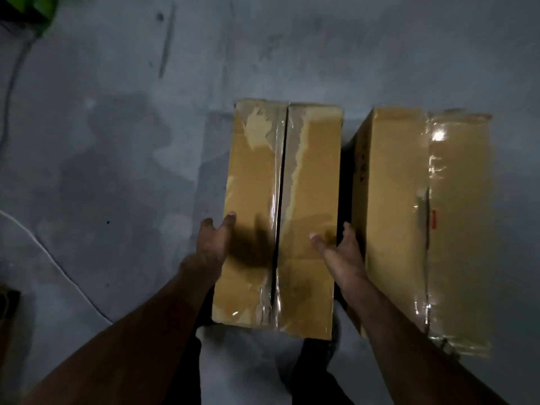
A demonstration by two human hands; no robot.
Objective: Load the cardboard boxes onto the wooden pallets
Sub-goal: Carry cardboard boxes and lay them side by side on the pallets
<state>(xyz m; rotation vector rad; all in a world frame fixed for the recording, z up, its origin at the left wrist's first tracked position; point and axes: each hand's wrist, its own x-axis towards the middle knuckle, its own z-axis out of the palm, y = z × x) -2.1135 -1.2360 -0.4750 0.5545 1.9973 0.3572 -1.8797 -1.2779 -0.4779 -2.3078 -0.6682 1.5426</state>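
Observation:
Two taped cardboard boxes stand side by side on the grey concrete floor. The nearer, narrower box [280,217] has a tape seam down its middle. A wider box [423,226] lies just right of it. My left hand [211,244] reaches along the narrow box's left edge with straight fingers, the thumb over the top face. My right hand [340,252] is at the box's right edge, in the gap between the two boxes, fingers spread. Neither hand visibly grips anything. No pallet is in view.
Stained concrete floor [117,141] spreads to the left and beyond the boxes. A thin white cable [55,261] curves across the floor at the left. A green object [38,10] shows at the top left corner. My legs stand below the narrow box.

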